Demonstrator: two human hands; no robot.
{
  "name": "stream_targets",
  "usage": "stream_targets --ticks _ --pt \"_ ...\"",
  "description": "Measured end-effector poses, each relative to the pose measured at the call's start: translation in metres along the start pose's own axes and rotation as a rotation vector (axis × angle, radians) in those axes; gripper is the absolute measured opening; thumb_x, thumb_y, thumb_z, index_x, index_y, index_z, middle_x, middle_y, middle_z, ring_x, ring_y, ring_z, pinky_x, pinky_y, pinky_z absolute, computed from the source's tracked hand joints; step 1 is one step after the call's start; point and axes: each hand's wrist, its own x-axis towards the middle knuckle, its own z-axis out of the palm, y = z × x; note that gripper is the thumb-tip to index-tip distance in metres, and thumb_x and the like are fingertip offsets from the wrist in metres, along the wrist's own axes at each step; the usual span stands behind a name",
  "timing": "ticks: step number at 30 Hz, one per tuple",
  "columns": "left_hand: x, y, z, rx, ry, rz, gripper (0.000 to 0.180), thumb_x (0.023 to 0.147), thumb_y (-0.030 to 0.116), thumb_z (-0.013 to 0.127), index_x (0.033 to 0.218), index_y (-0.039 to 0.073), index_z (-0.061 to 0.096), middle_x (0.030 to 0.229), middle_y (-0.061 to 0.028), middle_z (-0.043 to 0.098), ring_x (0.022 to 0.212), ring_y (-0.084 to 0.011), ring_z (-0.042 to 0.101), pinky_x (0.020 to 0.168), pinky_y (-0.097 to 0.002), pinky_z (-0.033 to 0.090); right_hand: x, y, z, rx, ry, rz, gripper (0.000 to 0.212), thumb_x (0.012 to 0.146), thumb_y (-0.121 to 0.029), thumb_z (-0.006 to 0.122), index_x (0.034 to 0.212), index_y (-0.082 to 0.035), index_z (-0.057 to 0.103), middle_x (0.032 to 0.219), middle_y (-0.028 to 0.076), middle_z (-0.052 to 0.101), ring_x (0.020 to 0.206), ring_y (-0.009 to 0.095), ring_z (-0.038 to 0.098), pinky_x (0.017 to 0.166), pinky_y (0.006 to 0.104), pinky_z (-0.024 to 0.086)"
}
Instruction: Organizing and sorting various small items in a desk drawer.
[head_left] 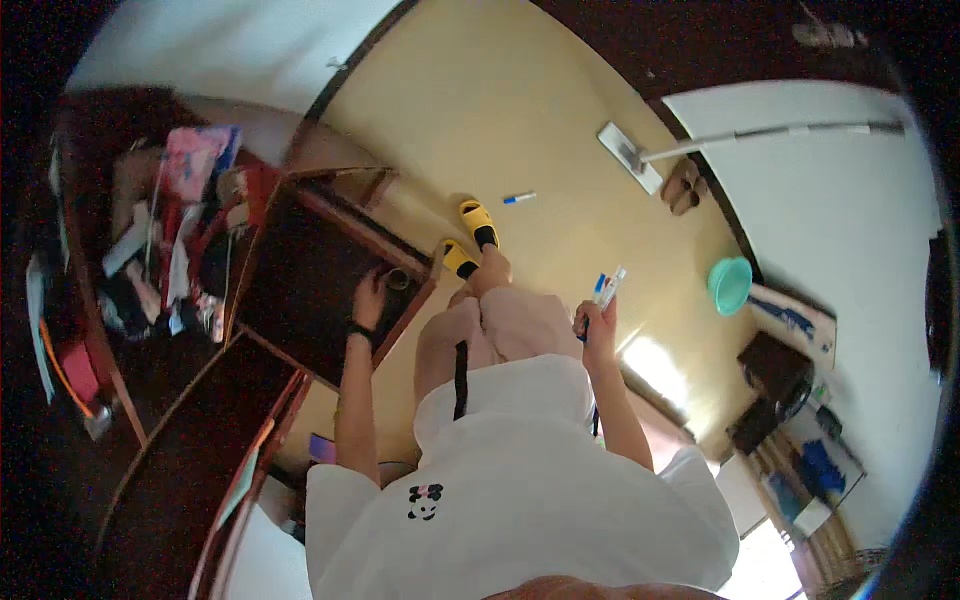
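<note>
My right hand (597, 332) is closed around a small bunch of markers (611, 288), whitish with blue parts, which stick up out of the fist. My left hand (369, 300), with a dark band at the wrist, is over the dark brown tabletop (305, 275). Its fingers look stretched out and somewhat blurred, and nothing shows in them. Just right of those fingers stands a small round container or ring (398, 279); I cannot tell which. Out on the floor, beyond my feet, lies a single white and blue marker (520, 198).
Yellow slippers (478, 222) are on my feet, close to the table's corner. Cluttered shelves (190, 230) fill the left side. Along the right wall are a flat mop (630, 158), brown shoes (683, 187), a turquoise basin (730, 285) and a dark chair-like object (775, 368).
</note>
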Motion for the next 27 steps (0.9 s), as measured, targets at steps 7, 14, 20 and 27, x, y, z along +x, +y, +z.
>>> stream_targets --ticks 7,14,20,27 --pt "-0.035 0.082 -0.046 -0.197 0.452 0.252 0.023 0.084 0.011 0.041 0.101 -0.002 0.049 0.095 -0.017 0.053 0.089 -0.0284 0.051 0.077 -0.0334 0.04 0.014 0.041 -0.037 0.047 0.011 0.118 0.03 0.079 -0.011 0.047 0.108 -0.006 0.039 0.061 0.002 0.046 0.051 0.008 0.043 0.044 0.019 0.033" --pt "-0.022 0.131 0.099 -0.333 0.083 0.669 0.018 0.08 0.009 0.044 0.093 0.0 0.052 0.085 -0.0141 0.056 0.079 -0.0282 0.053 0.07 -0.0324 0.042 0.057 0.045 -0.061 -0.11 0.018 0.203 0.017 0.078 -0.016 0.053 0.092 -0.007 0.052 0.07 -0.001 0.05 0.053 0.004 0.043 0.046 0.0181 0.032" --pt "0.107 0.066 0.321 0.076 -0.469 0.366 0.023 0.075 0.014 0.049 0.096 0.005 0.051 0.086 -0.0123 0.057 0.079 -0.0273 0.054 0.07 -0.0356 0.043 0.109 0.043 -0.129 -0.087 0.065 0.317 0.014 0.077 -0.011 0.053 0.09 -0.006 0.052 0.06 -0.003 0.045 0.05 0.005 0.041 0.044 0.018 0.031" --pt "0.263 0.022 0.467 0.649 -0.415 0.248 0.026 0.073 0.022 0.049 0.093 0.006 0.049 0.095 -0.0141 0.051 0.087 -0.0297 0.052 0.071 -0.0401 0.043 0.183 0.137 -0.251 -0.123 0.448 0.294 0.011 0.077 -0.015 0.053 0.086 -0.009 0.051 0.055 -0.003 0.044 0.043 0.004 0.039 0.039 0.0172 0.027"
